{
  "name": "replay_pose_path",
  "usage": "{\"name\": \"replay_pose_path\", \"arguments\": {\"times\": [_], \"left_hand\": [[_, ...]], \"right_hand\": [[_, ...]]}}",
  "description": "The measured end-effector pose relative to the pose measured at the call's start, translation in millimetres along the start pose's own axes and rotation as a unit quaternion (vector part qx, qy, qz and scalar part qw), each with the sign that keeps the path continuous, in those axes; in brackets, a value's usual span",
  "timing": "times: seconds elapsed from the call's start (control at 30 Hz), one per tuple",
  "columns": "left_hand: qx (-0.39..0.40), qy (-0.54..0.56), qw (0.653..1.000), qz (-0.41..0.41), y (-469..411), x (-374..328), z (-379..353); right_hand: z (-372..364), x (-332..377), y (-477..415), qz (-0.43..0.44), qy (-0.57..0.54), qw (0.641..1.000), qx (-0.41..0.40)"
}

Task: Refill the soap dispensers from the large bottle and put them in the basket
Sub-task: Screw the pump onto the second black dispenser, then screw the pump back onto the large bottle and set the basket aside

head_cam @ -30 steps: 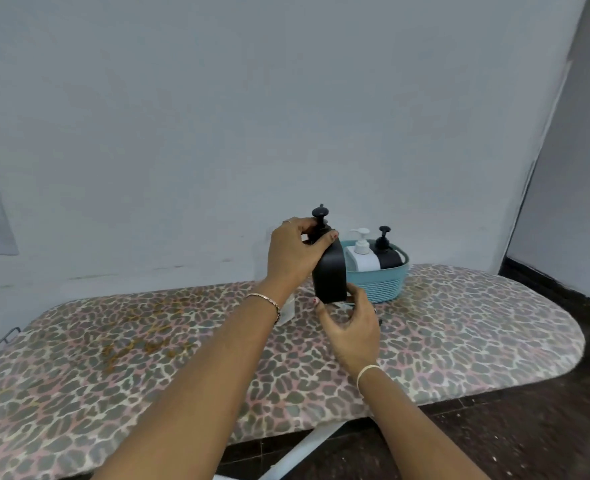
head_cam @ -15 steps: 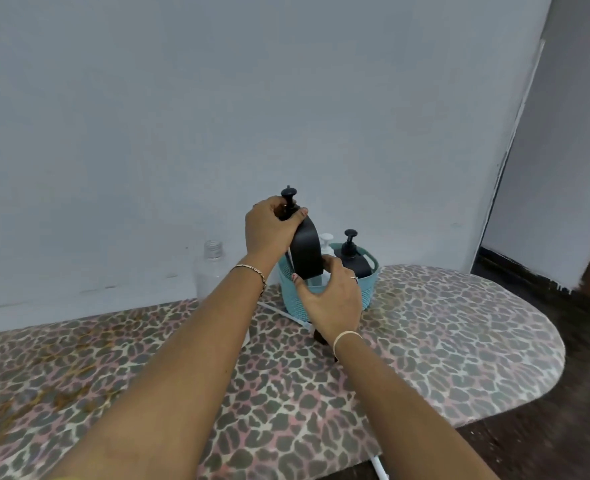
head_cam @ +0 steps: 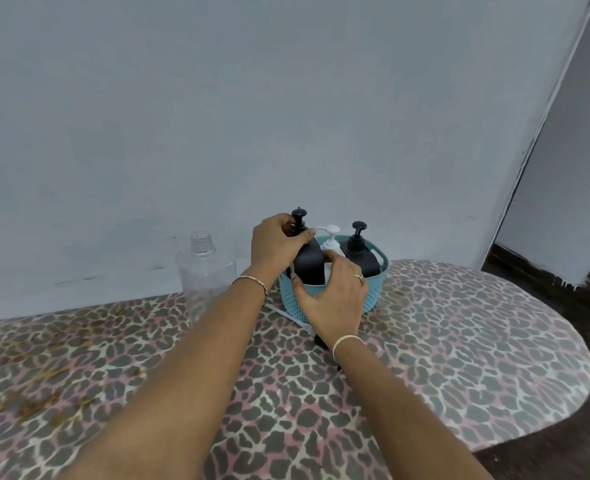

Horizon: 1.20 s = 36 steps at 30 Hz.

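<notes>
Black plastic is showing between both hands: a black dispenser (head_cam: 308,263) is standing upright at the left end of the basket (head_cam: 378,289), its base already below the rim. The person's left hand (head_cam: 279,249) is reaching in from the left and gripping it at the shoulder, fingers curled round the neck just under the pump head and thumb lying across the front. The right hand (head_cam: 335,297) is cupping the lower body, thumb on its left side and bent fingers wrapping round the right, the palm lying over the basket's front rim. Both forearms are stretching straight out over the board. Inside the teal, perforated basket a white dispenser (head_cam: 331,239) is standing in the middle at the back and a second black dispenser (head_cam: 360,252) is sitting at the right end, both upright. That is making three dispensers in all, two black and one white, in the one basket. Just left of the basket the large bottle (head_cam: 206,271) is standing, clear plastic with its threaded neck uncapped. A white tube (head_cam: 288,313) is lying on the leopard-print ironing board (head_cam: 459,341) by the basket's foot, running under the right wrist. A bracelet (head_cam: 253,282) is circling the left wrist, a pale band (head_cam: 345,340) the right, and a ring (head_cam: 358,277) is showing on one right finger.
</notes>
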<state>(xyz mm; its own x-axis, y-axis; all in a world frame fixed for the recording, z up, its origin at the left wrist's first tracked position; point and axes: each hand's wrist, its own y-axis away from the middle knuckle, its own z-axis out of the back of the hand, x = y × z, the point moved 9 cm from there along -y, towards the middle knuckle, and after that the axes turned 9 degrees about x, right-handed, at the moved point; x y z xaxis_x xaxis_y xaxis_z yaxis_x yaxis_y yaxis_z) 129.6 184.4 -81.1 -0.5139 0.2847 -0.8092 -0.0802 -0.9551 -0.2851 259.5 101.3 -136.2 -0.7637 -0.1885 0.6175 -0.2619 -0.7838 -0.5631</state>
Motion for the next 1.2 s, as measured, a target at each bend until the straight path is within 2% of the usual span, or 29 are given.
{"name": "replay_pose_path", "arguments": {"times": [0.13,0.4,0.6,0.67,0.8,0.9,1.0,1.13,1.2], "left_hand": [[0.027,-0.026,0.999,0.02,5,8,-12],[0.055,-0.082,0.995,0.029,10,4,-14],[0.137,-0.142,0.98,0.018,18,2,-22],[0.131,-0.134,0.982,0.009,27,1,-19],[0.074,-0.095,0.992,-0.025,68,4,-3],[0.083,-0.083,0.992,-0.035,108,18,-2],[0.144,-0.148,0.978,-0.032,140,37,-10],[0.196,-0.253,0.947,-0.006,158,69,-12],[0.224,-0.278,0.934,0.0,162,79,-15]], "right_hand": [[2,2,1,0.009,0.0,1.0,-0.016],[1,4,1,0.008,0.024,1.0,0.008],[17,6,14,0.003,-0.007,1.0,-0.007],[28,0,24,-0.031,-0.052,0.998,-0.03],[43,-33,46,-0.16,-0.116,0.979,-0.049],[38,-49,58,-0.163,-0.091,0.982,0.005],[24,-44,63,-0.122,-0.007,0.989,0.081],[-2,-33,69,-0.123,0.069,0.968,0.209],[-10,-32,72,-0.135,0.095,0.956,0.241]]}}
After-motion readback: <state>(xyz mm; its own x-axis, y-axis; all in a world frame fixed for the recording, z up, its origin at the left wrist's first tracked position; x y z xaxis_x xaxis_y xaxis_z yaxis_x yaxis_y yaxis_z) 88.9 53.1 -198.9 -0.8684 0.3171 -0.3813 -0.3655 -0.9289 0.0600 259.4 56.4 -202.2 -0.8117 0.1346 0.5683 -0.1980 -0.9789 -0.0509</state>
